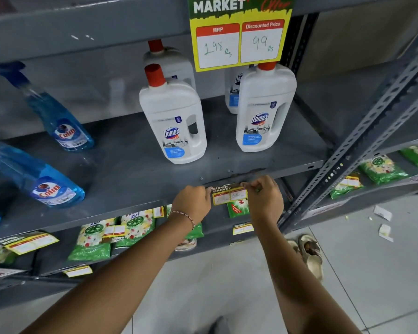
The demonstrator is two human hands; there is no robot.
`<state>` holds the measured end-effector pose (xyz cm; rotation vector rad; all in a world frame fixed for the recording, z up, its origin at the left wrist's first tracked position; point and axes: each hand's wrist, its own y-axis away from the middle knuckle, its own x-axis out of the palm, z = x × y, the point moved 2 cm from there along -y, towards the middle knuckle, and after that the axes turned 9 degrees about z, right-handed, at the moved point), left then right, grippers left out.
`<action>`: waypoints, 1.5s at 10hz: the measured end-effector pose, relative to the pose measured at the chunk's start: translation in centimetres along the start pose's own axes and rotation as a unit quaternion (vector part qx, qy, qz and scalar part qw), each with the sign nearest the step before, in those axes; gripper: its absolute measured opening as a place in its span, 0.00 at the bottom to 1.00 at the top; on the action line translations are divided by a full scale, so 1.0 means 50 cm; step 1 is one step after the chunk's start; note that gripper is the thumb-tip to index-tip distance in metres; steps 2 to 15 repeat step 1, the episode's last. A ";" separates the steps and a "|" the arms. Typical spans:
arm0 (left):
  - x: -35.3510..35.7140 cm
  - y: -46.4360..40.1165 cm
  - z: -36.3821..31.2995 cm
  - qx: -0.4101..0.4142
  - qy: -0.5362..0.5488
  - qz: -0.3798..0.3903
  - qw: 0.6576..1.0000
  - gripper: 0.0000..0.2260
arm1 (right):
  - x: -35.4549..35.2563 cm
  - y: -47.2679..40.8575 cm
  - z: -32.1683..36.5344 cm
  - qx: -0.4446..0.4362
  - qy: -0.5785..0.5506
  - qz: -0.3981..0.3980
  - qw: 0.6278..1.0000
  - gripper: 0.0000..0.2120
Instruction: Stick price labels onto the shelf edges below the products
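Note:
A small yellow and green price label (229, 194) lies against the front edge of the grey shelf (135, 189), below the white Domex bottles (173, 119). My left hand (193, 201) pinches the label's left end. My right hand (263, 196) pinches its top right corner. Both hands press it to the shelf edge. A second Domex bottle (264, 109) stands to the right, with more behind.
A large price sign (239, 39) hangs from the shelf above. Blue Colin spray bottles (56, 186) lie at the left. Green packets (94, 239) and more labels (32, 243) fill lower shelves. A slotted upright (362, 143) stands right. Paper scraps (383, 213) and a sandalled foot (310, 254) are on the floor.

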<state>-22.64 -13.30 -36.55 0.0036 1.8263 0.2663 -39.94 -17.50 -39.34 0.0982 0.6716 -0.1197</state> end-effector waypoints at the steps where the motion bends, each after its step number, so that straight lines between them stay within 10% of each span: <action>1: -0.013 0.014 0.043 0.006 0.034 -0.037 0.999 0.20 | 0.008 0.030 0.017 0.001 -0.036 -0.042 0.998 0.03; 15: -0.013 0.014 0.043 0.006 0.034 -0.037 0.999 0.20 | 0.008 0.030 0.017 0.001 -0.036 -0.042 0.998 0.03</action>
